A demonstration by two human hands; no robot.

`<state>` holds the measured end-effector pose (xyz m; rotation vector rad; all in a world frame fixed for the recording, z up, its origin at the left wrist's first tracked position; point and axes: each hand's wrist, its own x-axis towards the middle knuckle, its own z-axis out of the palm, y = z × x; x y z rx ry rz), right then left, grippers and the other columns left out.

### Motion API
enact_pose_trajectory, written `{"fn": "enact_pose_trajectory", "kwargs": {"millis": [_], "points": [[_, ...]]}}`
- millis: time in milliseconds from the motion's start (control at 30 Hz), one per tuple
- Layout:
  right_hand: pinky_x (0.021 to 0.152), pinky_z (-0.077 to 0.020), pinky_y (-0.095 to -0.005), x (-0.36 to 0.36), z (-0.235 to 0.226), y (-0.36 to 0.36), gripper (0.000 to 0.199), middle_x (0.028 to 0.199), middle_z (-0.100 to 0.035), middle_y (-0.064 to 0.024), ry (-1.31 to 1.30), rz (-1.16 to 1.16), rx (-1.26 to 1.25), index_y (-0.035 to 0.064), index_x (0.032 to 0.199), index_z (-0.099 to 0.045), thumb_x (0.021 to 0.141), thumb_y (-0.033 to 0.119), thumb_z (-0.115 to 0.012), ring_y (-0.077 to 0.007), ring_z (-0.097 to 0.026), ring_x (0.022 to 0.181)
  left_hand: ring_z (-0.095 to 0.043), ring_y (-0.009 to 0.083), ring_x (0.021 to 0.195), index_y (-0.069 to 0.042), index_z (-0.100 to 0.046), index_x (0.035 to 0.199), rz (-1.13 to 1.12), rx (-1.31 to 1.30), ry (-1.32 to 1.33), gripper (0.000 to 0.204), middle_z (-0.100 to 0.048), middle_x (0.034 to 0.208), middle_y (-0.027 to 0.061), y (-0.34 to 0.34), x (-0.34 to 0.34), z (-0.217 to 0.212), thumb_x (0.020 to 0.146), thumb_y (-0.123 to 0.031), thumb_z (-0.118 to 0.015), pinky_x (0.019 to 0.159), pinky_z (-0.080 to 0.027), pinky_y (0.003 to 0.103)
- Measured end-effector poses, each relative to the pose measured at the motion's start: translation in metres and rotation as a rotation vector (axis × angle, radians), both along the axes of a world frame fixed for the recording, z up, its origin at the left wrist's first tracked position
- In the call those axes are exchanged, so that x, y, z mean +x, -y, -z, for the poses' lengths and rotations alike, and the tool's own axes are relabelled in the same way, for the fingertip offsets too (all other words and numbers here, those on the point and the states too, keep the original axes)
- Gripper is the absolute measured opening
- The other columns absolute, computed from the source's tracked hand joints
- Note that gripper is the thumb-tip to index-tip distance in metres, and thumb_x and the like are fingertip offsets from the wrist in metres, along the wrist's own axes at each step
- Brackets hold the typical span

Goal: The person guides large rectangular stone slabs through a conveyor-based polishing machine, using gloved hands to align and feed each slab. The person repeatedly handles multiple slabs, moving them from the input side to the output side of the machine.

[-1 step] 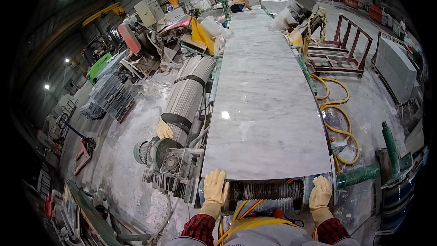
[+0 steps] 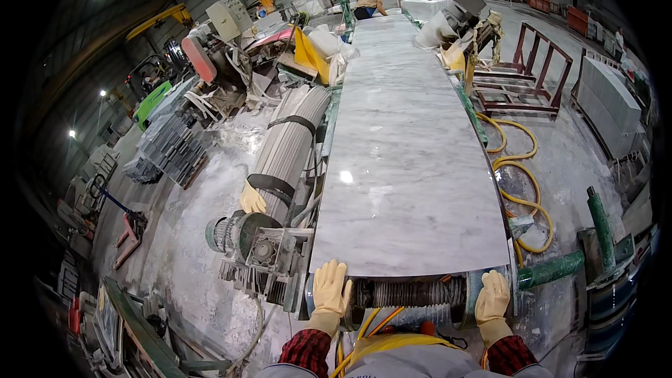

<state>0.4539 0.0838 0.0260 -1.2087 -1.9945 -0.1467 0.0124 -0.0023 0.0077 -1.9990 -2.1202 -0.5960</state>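
Observation:
A long polished grey-veined white stone slab point(image 2: 406, 168) stretches away from me on a conveyor bed. My left hand point(image 2: 330, 296), in a cream glove, lies flat over the belt end by the slab's near left corner, fingers extended. Opposite it, my right hand point(image 2: 493, 302), gloved likewise, rests on the belt at the near right corner with its fingers stretched forward. Between the hands runs a dark ribbed roller point(image 2: 409, 292) below the slab's near edge. Neither hand grips anything. Whether my fingertips touch the slab's edge, I cannot tell.
A motor point(image 2: 231, 233) and a strapped roll of grey slats point(image 2: 290, 136) flank the left side; a loose glove point(image 2: 253, 199) lies there. Yellow hose point(image 2: 535, 189) coils at right, near a green post point(image 2: 600, 231) and a red-brown rack point(image 2: 521, 77). A person point(image 2: 367, 4) bends at the far end.

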Motion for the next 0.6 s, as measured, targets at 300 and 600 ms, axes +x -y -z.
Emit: {"fn": "enact_pose_trajectory", "kwargs": {"millis": [300, 600], "points": [[0.077, -0.0473, -0.0524, 0.006, 0.006, 0.004, 0.018, 0.091, -0.052, -0.0201, 0.017, -0.025, -0.028, -0.0038, 0.100, -0.061, 0.082, -0.001, -0.058, -0.0434, -0.055, 0.086, -0.049, 0.0450, 0.145, -0.006, -0.057, 0.148, 0.017, 0.007, 0.021, 0.056, -0.054, 0.154, 0.0222, 0.003, 0.001, 0.000, 0.098, -0.027, -0.072, 0.124, -0.034, 0.059], [0.074, -0.0464, -0.0509, 0.004, 0.000, 0.007, 0.014, 0.087, -0.051, -0.0191, 0.019, -0.024, 0.010, -0.0041, 0.097, -0.061, 0.085, -0.002, -0.056, -0.0419, -0.054, 0.082, -0.049, 0.0454, 0.142, -0.006, -0.057, 0.147, 0.019, -0.011, 0.007, 0.055, -0.054, 0.153, 0.0228, 0.006, 0.003, -0.006, 0.097, -0.026, -0.071, 0.122, -0.033, 0.060]]}}
